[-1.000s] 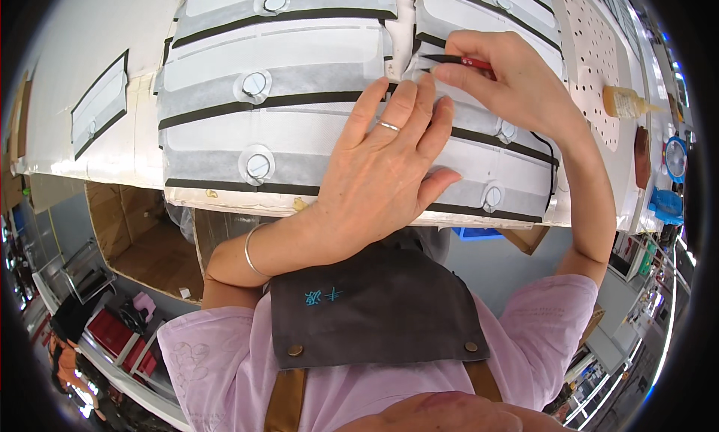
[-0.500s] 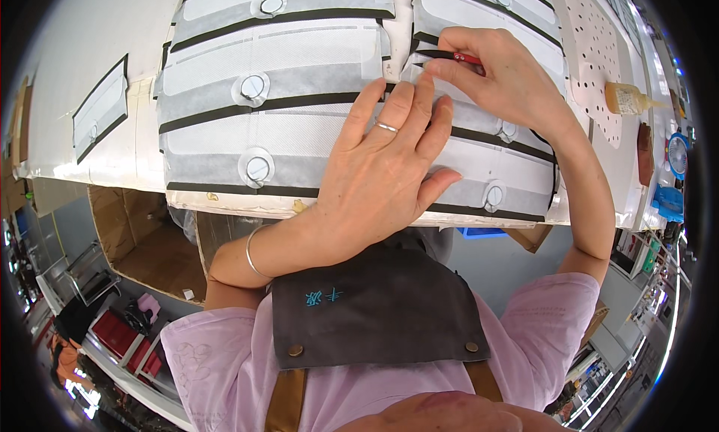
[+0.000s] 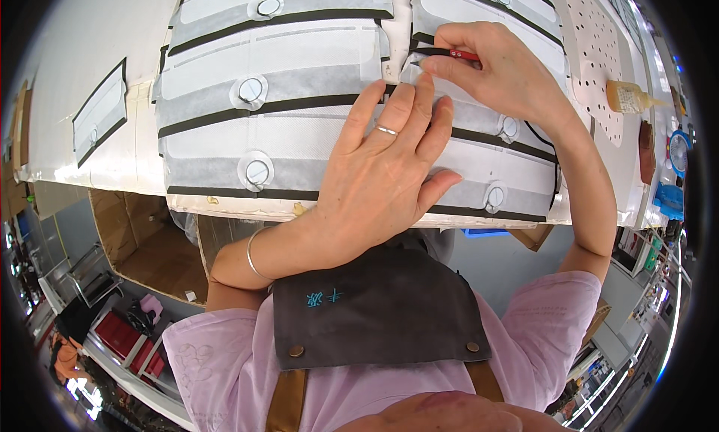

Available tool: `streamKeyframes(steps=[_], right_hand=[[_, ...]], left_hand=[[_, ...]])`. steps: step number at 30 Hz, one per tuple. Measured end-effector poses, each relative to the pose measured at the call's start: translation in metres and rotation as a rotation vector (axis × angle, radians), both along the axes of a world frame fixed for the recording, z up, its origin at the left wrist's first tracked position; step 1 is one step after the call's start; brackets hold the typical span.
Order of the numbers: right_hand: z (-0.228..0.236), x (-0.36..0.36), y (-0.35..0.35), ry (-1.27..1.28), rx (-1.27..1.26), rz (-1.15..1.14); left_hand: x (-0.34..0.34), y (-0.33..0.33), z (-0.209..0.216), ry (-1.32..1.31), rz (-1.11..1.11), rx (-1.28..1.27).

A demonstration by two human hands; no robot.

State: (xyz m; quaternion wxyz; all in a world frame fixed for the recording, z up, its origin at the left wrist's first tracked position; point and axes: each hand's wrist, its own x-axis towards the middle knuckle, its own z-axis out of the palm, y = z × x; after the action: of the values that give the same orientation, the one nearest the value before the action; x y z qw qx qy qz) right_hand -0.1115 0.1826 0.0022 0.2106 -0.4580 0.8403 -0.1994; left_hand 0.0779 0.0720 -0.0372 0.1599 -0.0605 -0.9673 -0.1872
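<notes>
My left hand [image 3: 378, 166] lies with its fingers outstretched across white fabric panels with black edging [image 3: 292, 136], a ring on one finger. Its fingertips reach the gap between the left and right rows. Just beyond them, my right hand [image 3: 498, 68] is closed around a slim tool [image 3: 464, 55] with a red handle and a black front part; its exact kind is unclear. Thumb and fingertips are at the left end of a right-row panel [image 3: 487, 95], by a small pale flap [image 3: 412, 73]. Round metal discs on clear circles, such as this snap disc [image 3: 257, 172], sit on the panels.
A single edged panel [image 3: 101, 111] lies apart at the left of the table. To the right are a perforated sheet [image 3: 599, 65], a yellowish bottle with a nozzle [image 3: 626, 98] and a small blue fan [image 3: 678, 151]. An open cardboard box [image 3: 146, 245] stands below the table's near edge.
My right hand has shifted very slightly up and left with the tool. My left hand stays in place on the panels.
</notes>
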Motion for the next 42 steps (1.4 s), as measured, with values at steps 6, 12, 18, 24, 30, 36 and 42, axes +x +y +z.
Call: streamKeyframes(steps=[6,12,18,24,30,36,42], right_hand=[[-0.006,-0.006,0.006,-0.157,-0.069,-0.021],[-0.008,-0.005,0.007,-0.228,-0.126,-0.005],[0.001,-0.004,0.003,-0.171,-0.006,-0.014],[-0.003,-0.004,0.001,-0.079,-0.024,0.014],[-0.001,-0.004,-0.001,-0.081,0.011,0.036],[-0.008,-0.010,0.004,-0.245,-0.080,0.019],[-0.005,-0.015,0.004,-0.357,-0.029,0.018]], left_hand=[[0.001,0.002,0.002,-0.041,0.023,0.016],[0.001,0.002,0.001,-0.046,0.023,0.008],[0.001,0.001,0.001,-0.037,0.022,0.022],[0.001,0.001,0.001,-0.031,0.016,0.030],[0.001,0.001,0.000,-0.035,0.014,0.026],[0.001,0.001,0.001,-0.040,0.011,0.017],[0.000,0.001,0.002,-0.042,0.009,0.017]])
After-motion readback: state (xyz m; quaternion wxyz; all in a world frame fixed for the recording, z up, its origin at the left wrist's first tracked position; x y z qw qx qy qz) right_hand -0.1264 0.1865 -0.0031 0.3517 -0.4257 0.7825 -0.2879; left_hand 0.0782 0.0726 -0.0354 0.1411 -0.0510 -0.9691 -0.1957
